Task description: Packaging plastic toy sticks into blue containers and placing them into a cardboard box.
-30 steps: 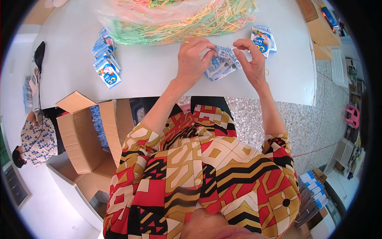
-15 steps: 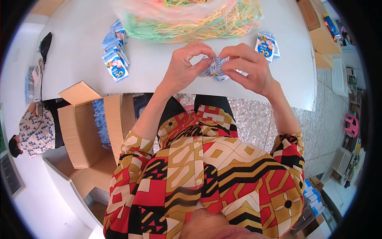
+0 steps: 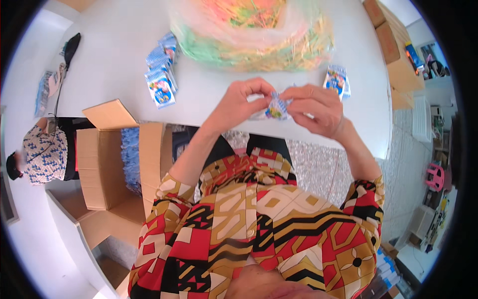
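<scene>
Packet: the crumpled packet (image 3: pixel 275 110), blue and white, lies between both hands, above the near part of the table (image 3: pixel 119 84).
Left hand (image 3: pixel 243 105): thumb and forefinger closed on the packet's left side, a gap rounding out behind the pinch.
Right hand (image 3: pixel 316 108): thumb and fingertips closed on its right side, other fingers curled.
Packet edge: from here, the step appears to be two-handed work along the bunched upper edge.
Pinch: the next move likely calls for firm, even grip, the film looking soft.
Loose packets: one overlapping row (image 3: pixel 162 88) at left; a small pile (image 3: pixel 335 80) at right.
Clear bag (image 3: pixel 239 47): thin coloured sticks, far side.
</scene>
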The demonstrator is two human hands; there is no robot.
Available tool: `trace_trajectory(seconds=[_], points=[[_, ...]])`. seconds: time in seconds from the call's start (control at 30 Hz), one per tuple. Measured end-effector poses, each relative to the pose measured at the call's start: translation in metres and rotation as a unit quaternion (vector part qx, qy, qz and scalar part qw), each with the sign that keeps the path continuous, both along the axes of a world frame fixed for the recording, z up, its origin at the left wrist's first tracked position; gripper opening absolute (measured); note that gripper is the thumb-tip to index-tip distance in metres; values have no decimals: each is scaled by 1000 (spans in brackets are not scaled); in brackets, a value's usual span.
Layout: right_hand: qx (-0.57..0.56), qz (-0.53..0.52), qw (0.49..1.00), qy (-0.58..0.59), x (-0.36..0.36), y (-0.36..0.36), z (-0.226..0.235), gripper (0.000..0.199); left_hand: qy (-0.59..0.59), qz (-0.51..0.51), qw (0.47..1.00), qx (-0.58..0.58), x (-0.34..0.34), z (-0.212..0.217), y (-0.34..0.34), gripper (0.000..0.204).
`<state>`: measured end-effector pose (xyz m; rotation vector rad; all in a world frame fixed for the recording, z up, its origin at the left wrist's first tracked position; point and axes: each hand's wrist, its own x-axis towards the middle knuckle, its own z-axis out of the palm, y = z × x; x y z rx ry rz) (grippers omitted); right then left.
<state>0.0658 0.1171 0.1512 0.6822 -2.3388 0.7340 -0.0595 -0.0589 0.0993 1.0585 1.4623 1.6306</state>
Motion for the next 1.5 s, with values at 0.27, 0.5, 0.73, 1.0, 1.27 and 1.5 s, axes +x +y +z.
trace_trajectory(seconds=[0.27, 0.5, 0.73, 1.0, 1.27, 1.5], points=[[-49, -3, 999, -2, 0, -19, -3, 20, -163, -53, 984, 44, 10, -7, -4, 13], [-20, 27, 999, 8, -1, -23, 1, 23, -163, -44, 986, 8, 10, 1, -15, 11], [9, 30, 983, -178, -12, -18, 18, 20, -167, -37, 985, 6, 2, 9, -11, 14], [-2, 25, 973, -230, -9, -10, 19, 13, -154, -49, 987, 3, 11, 17, -8, 26], [-11, -7, 970, -242, -11, -16, 3, 12, 70, 3, 997, -37, 22, -9, -6, 36], [7, -13, 964, -265, -17, -17, 4, 8, 104, 45, 992, -62, 26, -17, -2, 26]])
